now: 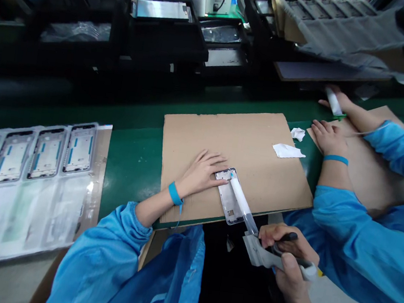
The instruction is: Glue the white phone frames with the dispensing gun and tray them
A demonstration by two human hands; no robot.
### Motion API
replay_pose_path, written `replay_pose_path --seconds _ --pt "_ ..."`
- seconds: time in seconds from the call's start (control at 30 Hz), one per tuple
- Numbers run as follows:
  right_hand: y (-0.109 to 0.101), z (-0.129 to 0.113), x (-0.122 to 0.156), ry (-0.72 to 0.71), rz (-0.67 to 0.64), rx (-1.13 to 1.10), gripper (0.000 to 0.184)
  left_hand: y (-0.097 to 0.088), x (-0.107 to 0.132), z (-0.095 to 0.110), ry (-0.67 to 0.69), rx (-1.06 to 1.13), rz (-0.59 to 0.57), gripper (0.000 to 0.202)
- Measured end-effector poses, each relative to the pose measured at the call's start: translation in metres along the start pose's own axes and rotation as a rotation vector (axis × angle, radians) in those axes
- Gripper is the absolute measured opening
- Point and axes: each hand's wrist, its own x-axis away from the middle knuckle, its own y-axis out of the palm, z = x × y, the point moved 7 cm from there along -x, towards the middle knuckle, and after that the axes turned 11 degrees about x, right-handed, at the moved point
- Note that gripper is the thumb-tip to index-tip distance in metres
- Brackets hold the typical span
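A phone frame, silvery with a dark rim, lies tilted near the front edge of a cardboard sheet. My left hand rests flat with its fingers stretched out, the thumb and forefinger touching the frame's upper left corner. Wrapped round the handle of a grey dispensing gun is my right hand. The gun carries a clear syringe filled with white material. Its blue tip sits at the upper end of the frame; whether it touches cannot be made out.
On the left a clear plastic tray holds several phone frames. Crumpled white paper lies at the cardboard's right. A co-worker's hand rests close by, the other with a white syringe. Black trays stand behind; another person works beyond.
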Motion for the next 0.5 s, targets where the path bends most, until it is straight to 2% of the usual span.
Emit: replay_pose_path --seconds 0.17,0.23,0.3,0.37,0.43,0.47,0.5 --pt "0.0 -0.012 -0.009 -0.029 0.011 -0.043 0.036 0.001 -0.001 -0.001 -0.006 0.003 -0.003 0.056" --pt "-0.008 -0.021 -0.036 -0.042 0.013 -0.044 0.037 0.001 -0.001 -0.001 -0.006 0.003 -0.006 0.056" --pt "-0.024 -0.028 -0.098 -0.048 -0.047 0.023 0.046 0.002 -0.001 -0.001 -0.003 0.003 -0.008 0.056" --pt "-0.042 -0.03 -0.183 -0.068 -0.208 0.122 0.052 0.002 0.0 0.0 -0.001 0.004 -0.004 0.056" --pt "-0.07 -0.027 -0.261 -0.063 -0.179 0.142 0.05 0.001 0.0 0.0 0.0 0.002 -0.001 0.057" --pt "-0.078 -0.026 -0.284 -0.072 -0.186 0.133 0.051 0.001 0.0 -0.001 0.0 0.0 0.0 0.056" --pt "-0.082 -0.026 -0.293 -0.074 -0.174 0.097 0.051 0.001 0.0 -0.001 0.0 -0.001 0.0 0.056"
